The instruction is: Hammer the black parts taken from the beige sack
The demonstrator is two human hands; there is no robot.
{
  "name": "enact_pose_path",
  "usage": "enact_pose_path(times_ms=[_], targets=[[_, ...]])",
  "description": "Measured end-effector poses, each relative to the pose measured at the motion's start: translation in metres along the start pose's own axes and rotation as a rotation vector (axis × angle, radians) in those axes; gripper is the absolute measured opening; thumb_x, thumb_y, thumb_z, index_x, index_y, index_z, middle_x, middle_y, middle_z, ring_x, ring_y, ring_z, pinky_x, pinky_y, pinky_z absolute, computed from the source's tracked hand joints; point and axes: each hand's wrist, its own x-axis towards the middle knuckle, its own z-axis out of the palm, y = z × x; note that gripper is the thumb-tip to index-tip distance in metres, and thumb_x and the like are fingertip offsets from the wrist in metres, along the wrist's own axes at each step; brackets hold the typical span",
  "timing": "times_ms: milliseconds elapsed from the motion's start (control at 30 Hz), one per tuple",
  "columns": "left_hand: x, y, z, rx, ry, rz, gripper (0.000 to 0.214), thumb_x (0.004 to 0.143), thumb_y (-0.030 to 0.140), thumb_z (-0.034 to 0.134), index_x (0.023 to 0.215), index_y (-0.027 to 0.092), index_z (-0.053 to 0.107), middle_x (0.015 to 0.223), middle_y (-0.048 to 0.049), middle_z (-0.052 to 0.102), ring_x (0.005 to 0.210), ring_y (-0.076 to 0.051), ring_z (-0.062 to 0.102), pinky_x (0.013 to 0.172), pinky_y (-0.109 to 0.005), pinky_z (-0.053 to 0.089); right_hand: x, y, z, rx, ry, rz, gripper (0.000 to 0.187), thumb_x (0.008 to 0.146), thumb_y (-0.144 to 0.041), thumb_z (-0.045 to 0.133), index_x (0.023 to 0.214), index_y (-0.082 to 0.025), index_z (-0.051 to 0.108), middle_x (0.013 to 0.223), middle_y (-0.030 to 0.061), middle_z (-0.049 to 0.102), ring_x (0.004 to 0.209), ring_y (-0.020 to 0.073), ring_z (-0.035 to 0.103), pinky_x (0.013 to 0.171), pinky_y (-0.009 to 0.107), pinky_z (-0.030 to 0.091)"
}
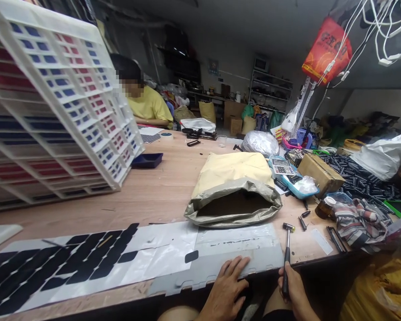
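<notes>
My left hand [224,287] lies with its fingers stretched out over the near edge of a grey plastic sheet [227,249], holding nothing. In my right hand [296,287] is a small hammer [288,249], gripped by its dark handle, its head pointing away from me beside the sheet's right end. Just beyond the sheet, a cream sack [235,167] lies with its grey-lined mouth facing me. A single dark rounded piece [191,256] rests on the sheet's left part. Left of it, a white backing [153,267] carries rows of black pieces [100,254].
A tilted white crate [115,178] stands at left, with a dark blue tray [147,160] beside it. Rightward are a calculator [282,166], a cardboard box [321,174], a striped cloth [361,223] and heaped black parts [361,174]. Across the table sits a person [150,104] in yellow.
</notes>
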Motion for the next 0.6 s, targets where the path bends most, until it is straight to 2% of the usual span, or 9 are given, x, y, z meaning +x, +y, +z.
enact_pose_path(times_ms=[200,367,433,500,600], targets=[[-0.001,0.003,-0.008,-0.022,-0.036,-0.011,0.017,0.08,0.037,0.075,0.094,0.028,0.071,0.163,-0.0015,0.034,0.147,-0.036,0.034,0.118,-0.058,0.026,0.007,-0.003,-0.003,-0.072,0.045,0.073,0.066,0.067,-0.084,0.059,0.068,-0.017,0.062,0.046,0.0039,0.058,0.034,0.0133,0.049,0.031,0.02,0.024],[0.006,0.008,-0.02,-0.092,-0.028,-0.07,0.011,0.079,0.031,0.075,0.09,0.029,0.073,0.155,-0.0011,0.046,0.138,-0.035,0.043,0.113,-0.057,0.031,0.002,-0.007,-0.004,-0.132,0.035,0.077,0.068,0.073,-0.083,0.054,0.067,-0.016,0.065,0.049,0.0057,0.061,0.036,0.0125,0.05,0.033,0.02,0.027],[0.016,0.01,-0.03,-0.147,-0.021,-0.094,0.007,0.079,0.028,0.075,0.086,0.028,0.074,0.144,-0.0022,0.057,0.129,-0.032,0.05,0.107,-0.051,0.038,0.0,-0.009,-0.005,-0.156,0.03,0.068,0.07,0.073,-0.084,0.051,0.067,-0.016,0.065,0.048,0.0054,0.061,0.036,0.0123,0.05,0.034,0.02,0.028],[0.032,0.012,-0.042,-0.218,-0.027,-0.119,0.001,0.08,0.025,0.074,0.081,0.026,0.074,0.124,-0.0035,0.067,0.114,-0.027,0.057,0.098,-0.043,0.044,-0.001,-0.01,-0.006,-0.185,0.023,0.062,0.071,0.073,-0.085,0.049,0.066,-0.016,0.065,0.047,0.005,0.06,0.035,0.0121,0.049,0.035,0.021,0.03],[0.067,0.016,-0.057,-0.314,-0.054,-0.101,0.009,0.082,0.024,0.074,0.073,0.022,0.072,0.098,-0.0018,0.071,0.094,-0.02,0.062,0.089,-0.036,0.044,0.0,-0.011,-0.007,-0.247,0.018,0.071,0.073,0.071,-0.087,0.046,0.064,-0.017,0.064,0.047,0.0051,0.06,0.036,0.0127,0.048,0.036,0.022,0.032]])
